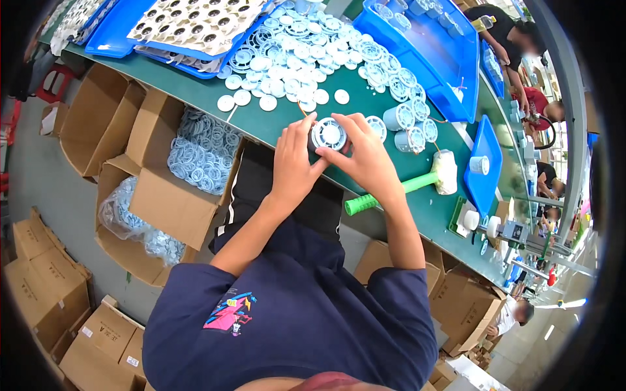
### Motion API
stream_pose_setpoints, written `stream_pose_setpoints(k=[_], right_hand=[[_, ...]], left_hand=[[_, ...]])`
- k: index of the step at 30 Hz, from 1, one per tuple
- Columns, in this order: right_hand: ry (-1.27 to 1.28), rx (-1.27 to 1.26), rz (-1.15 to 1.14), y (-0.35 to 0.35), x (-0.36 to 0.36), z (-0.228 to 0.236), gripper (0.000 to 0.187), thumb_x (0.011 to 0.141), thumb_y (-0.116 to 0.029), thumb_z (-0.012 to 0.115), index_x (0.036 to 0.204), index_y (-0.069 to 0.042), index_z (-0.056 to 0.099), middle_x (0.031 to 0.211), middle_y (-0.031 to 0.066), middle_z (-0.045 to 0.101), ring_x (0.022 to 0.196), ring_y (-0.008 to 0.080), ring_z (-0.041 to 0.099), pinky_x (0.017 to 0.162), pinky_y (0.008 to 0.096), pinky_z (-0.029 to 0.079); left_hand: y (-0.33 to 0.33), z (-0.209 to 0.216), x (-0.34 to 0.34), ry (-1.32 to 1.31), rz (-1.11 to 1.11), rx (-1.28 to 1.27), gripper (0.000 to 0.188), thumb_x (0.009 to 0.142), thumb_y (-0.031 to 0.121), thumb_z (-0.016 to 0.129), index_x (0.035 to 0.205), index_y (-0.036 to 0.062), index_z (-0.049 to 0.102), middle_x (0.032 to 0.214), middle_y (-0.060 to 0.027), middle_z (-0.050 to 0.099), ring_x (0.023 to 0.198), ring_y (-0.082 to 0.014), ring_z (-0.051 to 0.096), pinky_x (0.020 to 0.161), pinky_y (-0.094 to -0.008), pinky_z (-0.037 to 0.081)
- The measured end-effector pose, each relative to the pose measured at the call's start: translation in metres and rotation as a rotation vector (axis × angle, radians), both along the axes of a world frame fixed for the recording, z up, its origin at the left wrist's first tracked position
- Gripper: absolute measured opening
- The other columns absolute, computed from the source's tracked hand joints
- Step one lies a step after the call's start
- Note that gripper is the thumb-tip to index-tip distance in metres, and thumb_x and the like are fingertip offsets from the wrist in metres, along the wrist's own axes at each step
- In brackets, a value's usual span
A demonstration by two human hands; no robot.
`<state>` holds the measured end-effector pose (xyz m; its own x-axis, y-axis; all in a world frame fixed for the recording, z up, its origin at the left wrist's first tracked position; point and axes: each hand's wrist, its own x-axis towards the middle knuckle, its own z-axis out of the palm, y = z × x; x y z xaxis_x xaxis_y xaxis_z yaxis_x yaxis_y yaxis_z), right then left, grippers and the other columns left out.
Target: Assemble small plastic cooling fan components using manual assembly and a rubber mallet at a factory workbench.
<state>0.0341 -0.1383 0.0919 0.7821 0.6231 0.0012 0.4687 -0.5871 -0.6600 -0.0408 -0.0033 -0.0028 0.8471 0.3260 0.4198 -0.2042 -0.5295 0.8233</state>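
Between my two hands, at the near edge of the green table, is a round light-blue plastic housing (328,133) with a slotted top face. My left hand (293,156) is closed around its left side. The fingers and thumb of my right hand (366,154) grip it from the right. An orange wire shows beside my left fingertips. Just past my right hand lies a light-blue slotted ring (376,128). A mallet with a green handle (391,193) and a whitish wrapped head (445,173) lies near my right forearm. The housing's underside is hidden by my hands.
Loose light-blue discs and rings (297,62) cover the far table. Several finished-looking housings (409,140) stand at right, near a large blue bin (427,55) and a blue tray (484,171). Open cartons (176,195) hold rings at lower left. Other people work along the right.
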Motion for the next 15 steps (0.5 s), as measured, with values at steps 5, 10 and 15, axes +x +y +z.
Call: stream_pose_setpoints(k=[5, 10, 15], right_hand=[[-0.128, 0.013, -0.001, 0.0038, -0.0059, -0.0077, 0.059, 0.084, -0.027, 0.086, 0.130, 0.004, 0.064, 0.117, 0.0139, 0.063, 0.083, 0.0263, 0.071, 0.073, 0.0394, 0.057], [-0.130, 0.032, 0.000, 0.0062, -0.0056, -0.0060, 0.059, 0.084, -0.025, 0.087, 0.130, 0.005, 0.064, 0.117, 0.0137, 0.065, 0.085, 0.0237, 0.068, 0.074, 0.0355, 0.056], [-0.138, -0.002, 0.011, 0.0073, -0.0043, -0.0043, 0.059, 0.084, -0.025, 0.087, 0.130, 0.005, 0.065, 0.117, 0.0136, 0.065, 0.081, 0.0233, 0.066, 0.073, 0.0354, 0.055]], left_hand=[[-0.0007, -0.0013, 0.0003, -0.006, 0.026, 0.015, 0.081, 0.074, 0.006, 0.084, 0.147, 0.0023, 0.048, 0.128, -0.0170, 0.060, 0.114, -0.0379, 0.058, 0.095, -0.0465, 0.047], [-0.0009, -0.0023, 0.0008, -0.027, 0.044, 0.029, 0.081, 0.073, 0.006, 0.085, 0.146, 0.0031, 0.050, 0.128, -0.0169, 0.060, 0.114, -0.0381, 0.059, 0.095, -0.0466, 0.047], [-0.0016, -0.0025, 0.0005, -0.021, 0.040, 0.017, 0.081, 0.073, 0.005, 0.085, 0.146, 0.0032, 0.050, 0.128, -0.0168, 0.061, 0.115, -0.0377, 0.059, 0.095, -0.0462, 0.047]])
